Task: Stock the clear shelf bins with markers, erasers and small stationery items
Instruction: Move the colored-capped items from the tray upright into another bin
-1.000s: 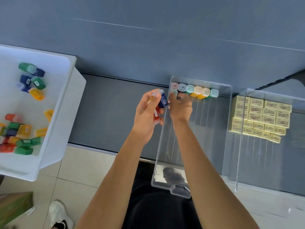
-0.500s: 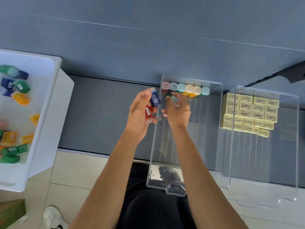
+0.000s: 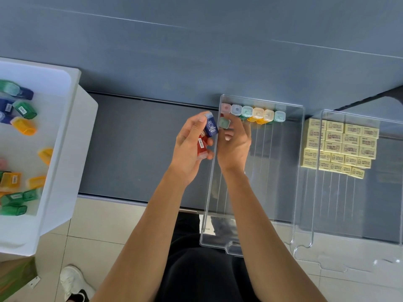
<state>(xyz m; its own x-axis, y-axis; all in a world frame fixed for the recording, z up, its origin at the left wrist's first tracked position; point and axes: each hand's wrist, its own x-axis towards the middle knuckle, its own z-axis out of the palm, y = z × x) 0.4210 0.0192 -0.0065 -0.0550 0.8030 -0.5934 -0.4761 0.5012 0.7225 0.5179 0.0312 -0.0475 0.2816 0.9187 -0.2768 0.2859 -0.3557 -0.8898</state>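
Presently the left hand [image 3: 187, 149] grips a blue sharpener [image 3: 211, 127] and a red sharpener [image 3: 201, 147] beside the clear bin [image 3: 272, 192]; the right hand [image 3: 234, 147] pinches a green sharpener [image 3: 224, 123] inside it, just before the back row [image 3: 258, 113].

2 clear bins on 1 shelf: the left bin [image 3: 298, 162] holds 1 row of 6 capped sharpeners [image 3: 258, 112]. The right bin [image 3: 322, 127] holds about 20 yellow erasers [image 3: 340, 144], packed too tightly for an exact count. 3 more are in 2 hands: 1 blue sharpener [image 3: 211, 127] and 1 red sharpener [image 3: 202, 146] in the left hand [image 3: 188, 151], and 1 green sharpener [image 3: 224, 123] in the right hand [image 3: 236, 147]. 1 white tub [image 3: 72, 131] carries at least 12 loose sharpeners [image 3: 24, 127], some cut off at the frame's edge.
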